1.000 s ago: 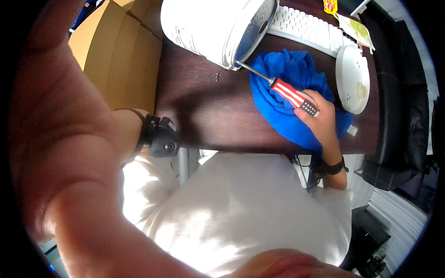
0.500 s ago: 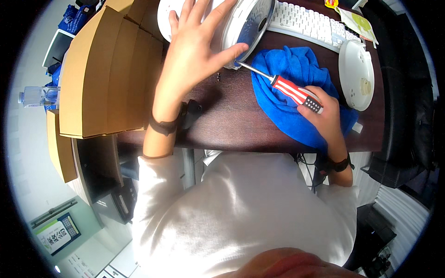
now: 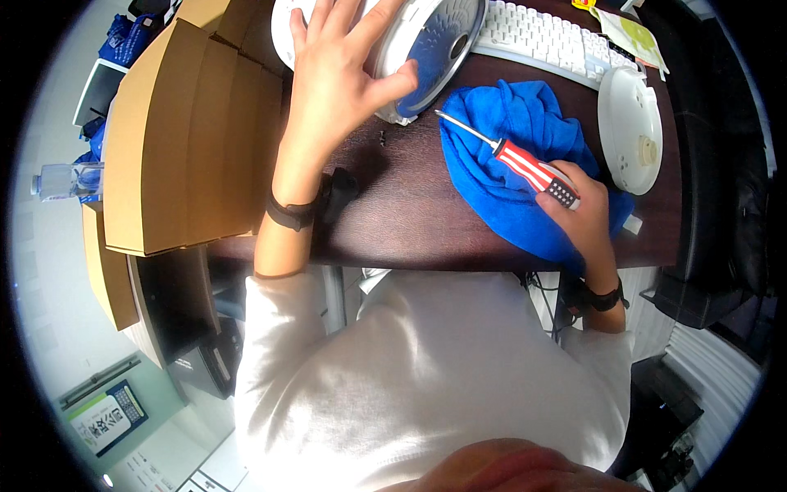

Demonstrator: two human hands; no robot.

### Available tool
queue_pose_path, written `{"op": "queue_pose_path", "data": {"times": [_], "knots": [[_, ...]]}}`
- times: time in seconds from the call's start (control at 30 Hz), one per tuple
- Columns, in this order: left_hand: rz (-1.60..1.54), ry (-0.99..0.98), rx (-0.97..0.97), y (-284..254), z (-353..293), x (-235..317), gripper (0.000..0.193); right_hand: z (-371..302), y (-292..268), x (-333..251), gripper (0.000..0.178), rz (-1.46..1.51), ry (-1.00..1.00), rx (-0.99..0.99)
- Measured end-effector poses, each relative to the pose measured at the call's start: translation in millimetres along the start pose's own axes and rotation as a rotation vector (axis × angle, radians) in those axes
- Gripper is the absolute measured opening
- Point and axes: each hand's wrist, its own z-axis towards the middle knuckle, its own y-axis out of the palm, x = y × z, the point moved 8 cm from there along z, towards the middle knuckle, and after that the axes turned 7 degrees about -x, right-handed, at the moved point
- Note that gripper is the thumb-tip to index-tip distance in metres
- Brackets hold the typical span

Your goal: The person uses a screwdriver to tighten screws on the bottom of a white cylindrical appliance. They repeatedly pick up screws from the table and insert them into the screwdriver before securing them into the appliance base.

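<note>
A white round appliance [image 3: 402, 49] with a bluish ribbed disc on its face stands tilted at the top of the desk. My left hand [image 3: 336, 78] lies on it with fingers spread and the thumb over the disc's edge. Wrapped in my right hand [image 3: 584, 205] is a screwdriver [image 3: 525, 166] with a red, white and black handle. Its metal tip points up and left, apart from the appliance. Beneath the screwdriver, a crumpled blue cloth [image 3: 500, 205] covers part of the desk. Small dark screws [image 3: 382, 138] lie just below the appliance.
Right of the cloth sits a white round cover [image 3: 627, 123]. Behind it are a white keyboard [image 3: 541, 41] and a green-and-white packet [image 3: 631, 37]. A big cardboard box [image 3: 188, 148] stands at the left of the dark desk [image 3: 393, 221]. Farther left is a clear plastic bottle [image 3: 70, 181].
The screwdriver tip has drawn away from the appliance's lower rim, and my right hand has moved slightly right and down. The appliance and my left hand have shifted a little left.
</note>
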Motion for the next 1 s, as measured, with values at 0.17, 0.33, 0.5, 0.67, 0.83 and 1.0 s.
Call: {"op": "queue_pose_path", "data": {"times": [0.17,0.33,0.5,0.67,0.83,1.0], "knots": [[-0.029,0.072,-0.009,-5.3,-0.4,-0.6,0.067,1.8,1.8,5.4,0.038,-0.01,0.012,-0.017],[0.0,0.05,-0.072,-9.2,-0.4,3.9,0.068,2.4,-0.1,8.6,0.036,-0.024,0.04,-0.014],[-0.037,0.112,-0.119,-8.6,12.8,1.9,0.071,3.3,-1.4,8.3,0.036,-0.023,0.052,-0.015],[-0.011,0.179,-0.176,-9.0,21.4,11.3,0.073,6.4,-4.7,8.6,0.037,-0.007,0.03,-0.03],[-0.117,0.194,-0.23,-6.3,25.8,6.3,0.073,10.6,10.3,2.7,0.037,-0.016,0.056,-0.086],[-0.254,0.277,-0.093,-6.8,19.4,-10.5,0.069,18.4,39.4,-7.6,0.035,-0.112,-0.022,-0.209]]}}
